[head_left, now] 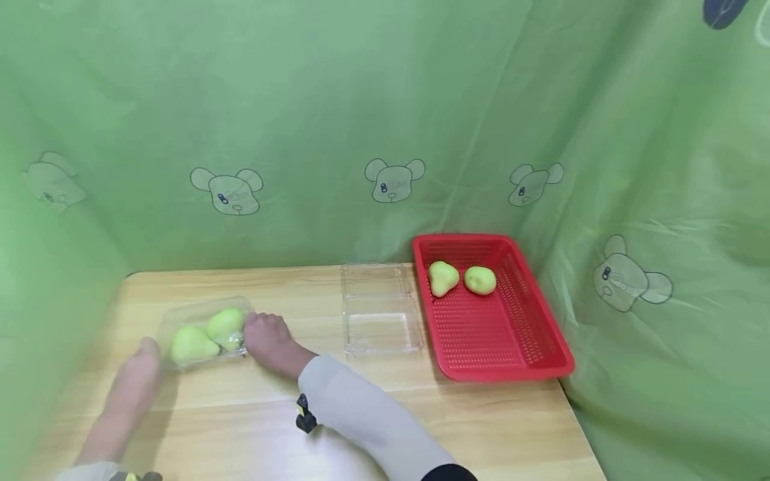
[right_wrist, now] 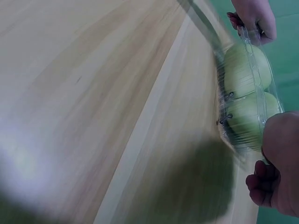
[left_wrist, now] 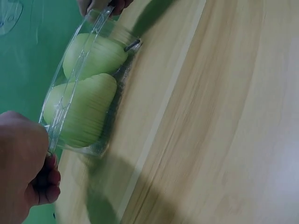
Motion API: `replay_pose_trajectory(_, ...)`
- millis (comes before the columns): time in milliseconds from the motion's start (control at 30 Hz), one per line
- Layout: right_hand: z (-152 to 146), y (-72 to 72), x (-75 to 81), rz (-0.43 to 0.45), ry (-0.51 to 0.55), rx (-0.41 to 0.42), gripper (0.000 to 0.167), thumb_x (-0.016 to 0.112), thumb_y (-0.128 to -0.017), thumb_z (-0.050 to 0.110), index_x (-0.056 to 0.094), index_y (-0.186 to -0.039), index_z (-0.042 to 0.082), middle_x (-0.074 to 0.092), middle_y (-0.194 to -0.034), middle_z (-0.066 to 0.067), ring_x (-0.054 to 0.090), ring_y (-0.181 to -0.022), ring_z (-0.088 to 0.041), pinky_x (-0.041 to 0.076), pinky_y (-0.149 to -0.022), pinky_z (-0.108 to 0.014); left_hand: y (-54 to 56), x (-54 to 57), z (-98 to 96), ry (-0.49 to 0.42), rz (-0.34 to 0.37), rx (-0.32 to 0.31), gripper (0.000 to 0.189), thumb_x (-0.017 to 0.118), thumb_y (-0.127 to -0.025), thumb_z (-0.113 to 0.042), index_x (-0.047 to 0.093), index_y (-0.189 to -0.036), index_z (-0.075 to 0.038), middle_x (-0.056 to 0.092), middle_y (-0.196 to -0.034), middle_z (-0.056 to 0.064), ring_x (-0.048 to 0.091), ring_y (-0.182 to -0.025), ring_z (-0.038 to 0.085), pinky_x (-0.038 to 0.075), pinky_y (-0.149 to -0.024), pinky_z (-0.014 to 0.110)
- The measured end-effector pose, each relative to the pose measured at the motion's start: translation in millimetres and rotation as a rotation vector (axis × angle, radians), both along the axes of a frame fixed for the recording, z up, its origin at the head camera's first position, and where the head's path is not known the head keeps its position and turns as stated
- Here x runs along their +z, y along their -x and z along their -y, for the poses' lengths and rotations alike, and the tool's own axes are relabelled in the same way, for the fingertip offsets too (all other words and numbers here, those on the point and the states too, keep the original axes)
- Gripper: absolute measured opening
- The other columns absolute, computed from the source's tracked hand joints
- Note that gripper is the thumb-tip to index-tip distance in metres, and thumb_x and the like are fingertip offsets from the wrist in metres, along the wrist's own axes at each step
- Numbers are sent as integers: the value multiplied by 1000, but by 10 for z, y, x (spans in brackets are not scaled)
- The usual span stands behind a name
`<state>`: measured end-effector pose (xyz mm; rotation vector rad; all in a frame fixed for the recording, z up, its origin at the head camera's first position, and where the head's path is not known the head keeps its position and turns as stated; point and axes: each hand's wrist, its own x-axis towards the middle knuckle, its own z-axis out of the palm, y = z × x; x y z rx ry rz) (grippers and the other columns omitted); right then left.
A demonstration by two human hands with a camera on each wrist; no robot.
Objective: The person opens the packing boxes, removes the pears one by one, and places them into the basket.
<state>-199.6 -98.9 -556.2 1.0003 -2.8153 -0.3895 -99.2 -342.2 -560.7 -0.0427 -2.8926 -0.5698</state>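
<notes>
A clear plastic clamshell box (head_left: 204, 300), its lid down, holds two green pears (head_left: 191, 345) near the table's left side. My left hand (head_left: 137, 379) grips the box's left end, thumb above and fingers curled under the rim in the left wrist view. At the opposite end my right hand (head_left: 269, 339) pinches the rim, its fingers curled in the right wrist view. Both pears (left_wrist: 88, 107) lie side by side inside, dark stems toward the near wall. The box stands close over the wood, slightly tilted in the wrist views.
Another clear clamshell box (head_left: 385, 333) lies unfolded on the wooden table (head_left: 271, 427). Right of it, a red plastic basket (head_left: 481, 334) holds two more pears (head_left: 443, 278) at its back. Green curtains (head_left: 337, 100) hang behind and along both sides.
</notes>
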Motion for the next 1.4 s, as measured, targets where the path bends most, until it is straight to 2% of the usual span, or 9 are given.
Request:
replay_pose_trajectory(67, -47, -15, 18, 1, -14, -7, 19, 47, -106, 20, 65, -104, 16, 65, -85, 8, 61, -74, -6, 55, -65, -18, -5, -7, -41, 4, -15, -9, 8, 31, -100, 8, 38, -102, 12, 52, -65, 19, 53, -49, 28, 48, -40, 39)
replay_pose_trajectory(267, -263, -61, 35, -6, -40, -38, 21, 46, -107, 22, 66, -108, 17, 65, -85, 8, 60, -75, -6, 55, -70, -19, 15, -73, -270, 118, -228, -92, 6, 41, -94, 14, 44, -100, 15, 48, -61, 11, 44, -45, 20, 41, -36, 30)
replay_pose_trajectory(400, -430, -110, 44, -60, -90, -38, 25, 44, -108, 27, 67, -106, 18, 66, -84, 8, 61, -76, -7, 56, -72, -20, 30, -72, -442, 210, -334, -133, 5, 42, -95, 14, 46, -97, 14, 45, -59, 8, 40, -44, 18, 37, -35, 28)
replay_pose_trajectory(533, -586, -169, 81, -117, -145, -32, 29, 42, -109, 30, 67, -100, 19, 64, -83, 8, 59, -74, -8, 52, -69, -20, 18, -38, -605, 255, -400, -156, 7, 41, -96, 14, 48, -95, 15, 45, -56, 9, 39, -42, 17, 36, -34, 26)
replay_pose_trajectory(733, -819, -223, 100, -145, -230, -14, 28, 40, -109, 32, 62, -97, 19, 58, -83, 8, 50, -73, -8, 45, -65, -19, -40, 4, -855, 219, -402, -166, 4, 46, -94, 17, 49, -93, 15, 48, -58, 12, 43, -43, 20, 41, -34, 27)
replay_pose_trajectory(967, -1110, -231, 63, -197, -248, 40, 22, 46, -106, 32, 59, -94, 19, 52, -82, 8, 44, -72, -9, 43, -65, -20, -97, 7, -1106, 179, -375, -166, 3, 48, -94, 16, 50, -91, 15, 53, -60, 17, 50, -46, 25, 48, -38, 31)
replay_pose_trajectory(1133, -1218, -217, 100, -191, -255, 45, 22, 45, -106, 31, 58, -94, 18, 50, -81, 7, 41, -72, -10, 38, -63, -21, -121, 28, -1210, 183, -375, -141, 6, 47, -96, 14, 50, -91, 16, 53, -60, 19, 51, -46, 27, 48, -37, 32)
replay_pose_trajectory(1267, -1282, -194, 121, -156, -232, 45, 21, 45, -105, 29, 59, -95, 17, 51, -82, 6, 40, -72, -11, 36, -62, -22, -137, 27, -1273, 218, -430, -129, 11, 50, -97, 11, 52, -88, 17, 52, -58, 19, 49, -44, 26, 47, -35, 31)
replay_pose_trajectory(1400, -1357, -185, 120, -136, -211, 48, 18, 47, -103, 27, 59, -94, 17, 51, -81, 6, 40, -73, -12, 35, -63, -23, -138, 5, -1328, 298, -548, -153, 16, 48, -95, 11, 53, -82, 17, 50, -55, 18, 45, -41, 24, 43, -32, 31)
